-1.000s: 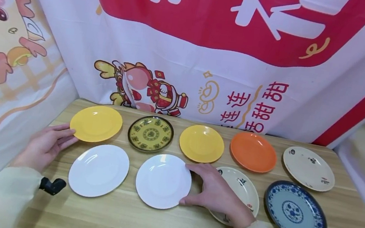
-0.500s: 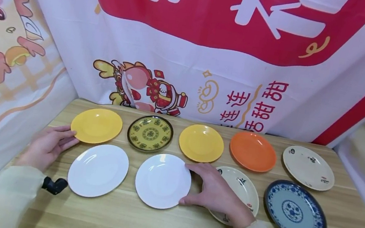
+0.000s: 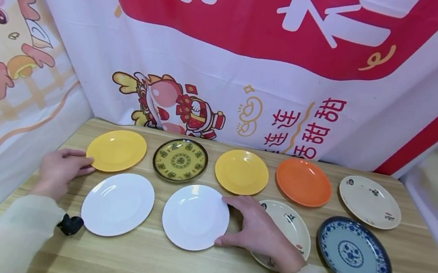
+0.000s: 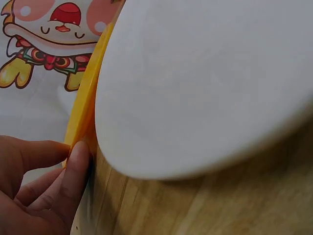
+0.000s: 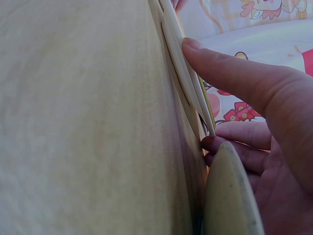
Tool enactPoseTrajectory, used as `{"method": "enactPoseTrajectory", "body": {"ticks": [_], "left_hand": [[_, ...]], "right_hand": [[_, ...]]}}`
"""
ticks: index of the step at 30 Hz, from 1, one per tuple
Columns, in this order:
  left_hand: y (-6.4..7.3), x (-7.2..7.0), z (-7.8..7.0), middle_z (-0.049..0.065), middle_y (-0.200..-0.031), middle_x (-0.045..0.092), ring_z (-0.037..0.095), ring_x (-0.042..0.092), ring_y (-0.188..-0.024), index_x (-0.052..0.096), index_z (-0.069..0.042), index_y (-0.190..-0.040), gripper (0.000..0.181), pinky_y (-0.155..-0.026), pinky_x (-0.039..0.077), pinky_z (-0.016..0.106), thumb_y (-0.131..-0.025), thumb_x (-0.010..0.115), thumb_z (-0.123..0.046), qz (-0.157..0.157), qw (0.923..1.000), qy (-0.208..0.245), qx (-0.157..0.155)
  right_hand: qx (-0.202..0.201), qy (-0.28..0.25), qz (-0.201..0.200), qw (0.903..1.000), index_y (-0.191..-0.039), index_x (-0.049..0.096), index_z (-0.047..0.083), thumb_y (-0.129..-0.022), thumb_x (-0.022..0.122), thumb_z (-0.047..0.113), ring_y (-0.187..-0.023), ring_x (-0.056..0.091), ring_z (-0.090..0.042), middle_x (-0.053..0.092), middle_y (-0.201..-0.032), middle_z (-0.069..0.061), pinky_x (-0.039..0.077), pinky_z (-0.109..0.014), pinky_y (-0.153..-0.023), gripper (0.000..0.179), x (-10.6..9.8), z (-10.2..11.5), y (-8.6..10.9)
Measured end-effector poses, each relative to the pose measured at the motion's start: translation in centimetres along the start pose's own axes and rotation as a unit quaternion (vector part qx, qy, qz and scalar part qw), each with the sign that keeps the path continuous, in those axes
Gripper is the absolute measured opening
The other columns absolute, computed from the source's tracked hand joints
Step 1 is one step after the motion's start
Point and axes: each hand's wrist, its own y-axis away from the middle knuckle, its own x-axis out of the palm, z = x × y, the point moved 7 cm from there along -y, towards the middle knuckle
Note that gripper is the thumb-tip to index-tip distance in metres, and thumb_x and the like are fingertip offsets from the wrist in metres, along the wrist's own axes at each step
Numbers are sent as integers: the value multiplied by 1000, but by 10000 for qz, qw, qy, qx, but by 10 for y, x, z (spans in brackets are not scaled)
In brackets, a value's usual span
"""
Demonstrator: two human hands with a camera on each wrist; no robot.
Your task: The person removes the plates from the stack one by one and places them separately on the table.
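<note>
At the back left corner of the table, a yellow plate (image 3: pixel 116 150) lies with its left rim between the thumb and fingers of my left hand (image 3: pixel 63 169). The left wrist view shows thumb and forefinger pinching that yellow rim (image 4: pixel 82 105). My right hand (image 3: pixel 250 226) grips the right rim of a white plate (image 3: pixel 196 217) in the front row, thumb near and fingertips far. In the right wrist view the thumb presses the plate's edge (image 5: pixel 178 56) and the fingertips sit at its rim. Another white plate (image 3: pixel 118 204) lies just in front of the yellow one.
A green patterned plate (image 3: pixel 180 160), a second yellow plate (image 3: pixel 242 172), an orange plate (image 3: pixel 304 182) and a cream plate (image 3: pixel 370 201) continue the back row. Partly behind my right forearm lies another cream plate (image 3: pixel 290 224), beside a blue-rimmed plate (image 3: pixel 355 254). A printed cloth (image 3: pixel 228 68) hangs behind.
The yellow plate's left side has come down slightly and shifted right. My left hand has turned and moved a little right with it. My right hand and its white plate stay put.
</note>
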Motion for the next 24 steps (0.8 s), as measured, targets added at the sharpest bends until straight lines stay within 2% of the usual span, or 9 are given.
{"method": "enactPoseTrajectory", "body": {"ticks": [3,5,12,16,17,19,22,24], "left_hand": [[1,3,-3,9,-124,60,-1,75,-72,48,4,-154,59,-78,68,23,-102,71,-11,-107,9993,-323,125],[1,5,-3,10,-124,60,1,75,-70,49,5,-153,58,-76,68,24,-102,71,-10,-132,9990,-404,122],[-2,6,-4,5,-102,68,3,75,-66,50,7,-150,56,-72,69,27,-103,71,-16,-186,9975,-668,117],[4,1,-9,11,-101,69,5,73,-62,49,9,-147,56,-65,67,27,-107,64,-27,-332,9925,-1130,312],[6,-1,-13,16,-105,69,7,73,-62,50,10,-146,56,-62,66,27,-107,62,-30,-370,9888,-1366,479],[14,-3,-26,25,-108,70,17,74,-70,56,11,-138,54,-61,60,29,-107,59,-34,-538,9757,-1882,984],[32,1,-52,29,-108,73,33,72,-84,64,9,-125,50,-64,50,34,-106,57,-37,-844,9450,-2589,1812],[49,13,-70,31,-114,70,44,66,-98,66,9,-123,53,-71,53,44,-107,56,-40,-924,9254,-2895,2266]], "right_hand": [[28,-12,-4,10000,-150,64,19,-66,103,44,-146,52,-27,62,-154,-3,43,-57,-126,96,0,-1,1],[50,-12,2,10000,-150,64,19,-66,103,44,-146,52,-27,62,-154,-3,43,-57,-126,96,0,-1,1],[109,143,40,9998,-151,63,19,-68,102,47,-145,52,-27,62,-153,-2,44,-56,-126,96,0,-1,3],[43,283,124,9995,-152,62,20,-70,101,48,-147,51,-26,60,-154,-1,45,-55,-126,94,-2,2,4],[1,352,98,9993,-151,63,21,-71,100,49,-146,51,-26,61,-154,0,45,-55,-125,93,-4,5,5],[-78,422,-50,9991,-152,62,21,-74,99,49,-149,51,-27,60,-156,1,45,-56,-126,90,-15,11,9],[-85,598,-366,9975,-155,58,23,-79,94,53,-153,48,-30,56,-162,-1,45,-61,-125,89,-40,19,18],[31,765,-532,9956,-160,52,22,-83,89,59,-156,45,-34,49,-167,-4,46,-64,-123,93,-59,19,24]]}}
